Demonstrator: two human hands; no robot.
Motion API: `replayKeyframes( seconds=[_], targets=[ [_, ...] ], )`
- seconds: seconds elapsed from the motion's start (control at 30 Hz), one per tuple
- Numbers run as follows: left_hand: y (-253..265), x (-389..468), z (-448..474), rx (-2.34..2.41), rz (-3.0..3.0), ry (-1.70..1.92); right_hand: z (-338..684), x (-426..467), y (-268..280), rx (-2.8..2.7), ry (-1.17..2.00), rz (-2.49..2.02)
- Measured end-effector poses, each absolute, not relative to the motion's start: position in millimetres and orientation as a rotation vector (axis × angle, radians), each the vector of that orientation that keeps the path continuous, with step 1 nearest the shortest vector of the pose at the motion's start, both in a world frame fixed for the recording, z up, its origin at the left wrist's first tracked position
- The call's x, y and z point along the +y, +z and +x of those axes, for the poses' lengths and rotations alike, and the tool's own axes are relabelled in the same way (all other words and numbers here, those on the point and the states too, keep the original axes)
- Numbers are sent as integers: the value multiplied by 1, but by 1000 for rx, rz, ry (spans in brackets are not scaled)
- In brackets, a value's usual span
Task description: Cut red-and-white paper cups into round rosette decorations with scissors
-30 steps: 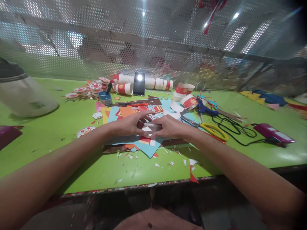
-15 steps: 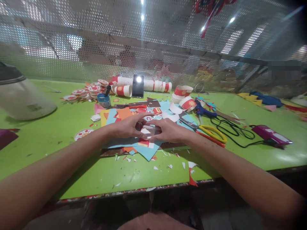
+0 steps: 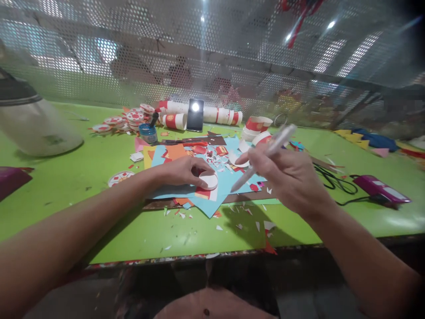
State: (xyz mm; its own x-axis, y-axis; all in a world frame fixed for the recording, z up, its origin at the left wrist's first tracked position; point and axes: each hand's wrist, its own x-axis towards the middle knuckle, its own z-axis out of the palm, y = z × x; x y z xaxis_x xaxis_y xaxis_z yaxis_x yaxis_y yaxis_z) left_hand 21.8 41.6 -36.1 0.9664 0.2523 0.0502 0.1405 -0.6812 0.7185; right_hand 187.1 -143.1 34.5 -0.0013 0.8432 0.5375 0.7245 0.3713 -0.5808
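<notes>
My left hand (image 3: 181, 172) rests on the layered paper, thumb and fingers closed around a small white disc (image 3: 208, 180). Under the disc lies a red-and-white paper piece (image 3: 206, 194) on a light blue sheet (image 3: 210, 208). My right hand (image 3: 282, 173) is raised to the right of the disc, its fingers closed on a pale, slightly blurred pen (image 3: 245, 178). The pen slants, its lower end pointing down towards the blue sheet. Paper scraps (image 3: 215, 156) and cut red packets (image 3: 222, 151) lie beyond my left hand. My right hand covers the place where scissors lay.
A blue jar (image 3: 148, 133), a phone (image 3: 195, 116) propped upright and cut paper cups (image 3: 254, 126) stand behind. Decorated discs (image 3: 134, 116) are piled at the back left. A white container (image 3: 36, 122) stands left. A purple device (image 3: 381, 188) with a black cord lies right.
My right hand has left the disc, moved up and right, and now holds a pen. My left hand keeps the disc, which now shows its flat white face. The view has shifted slightly.
</notes>
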Motion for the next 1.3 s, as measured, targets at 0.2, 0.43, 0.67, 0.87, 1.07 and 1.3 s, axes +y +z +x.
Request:
replayKeyframes(
  seconds=[0.2,0.43,0.67,0.87,1.07,1.3],
  targets=[
    [-37,44,22,249,2353,186,167,-160,7,-1985,138,-1249],
    [-37,43,23,231,2324,182,157,-151,-19,-2200,-5,-1214],
    [-39,46,24,268,2344,187,149,-143,-35,-2310,-244,-1175],
    [-42,47,25,235,2330,198,144,-138,-42,-2334,-304,-1204],
    [-36,45,25,274,2331,171,141,-136,-48,-2341,-336,-1222],
    [-33,44,26,331,2338,154,132,-137,-52,-2390,-484,-1301]
  ],
)
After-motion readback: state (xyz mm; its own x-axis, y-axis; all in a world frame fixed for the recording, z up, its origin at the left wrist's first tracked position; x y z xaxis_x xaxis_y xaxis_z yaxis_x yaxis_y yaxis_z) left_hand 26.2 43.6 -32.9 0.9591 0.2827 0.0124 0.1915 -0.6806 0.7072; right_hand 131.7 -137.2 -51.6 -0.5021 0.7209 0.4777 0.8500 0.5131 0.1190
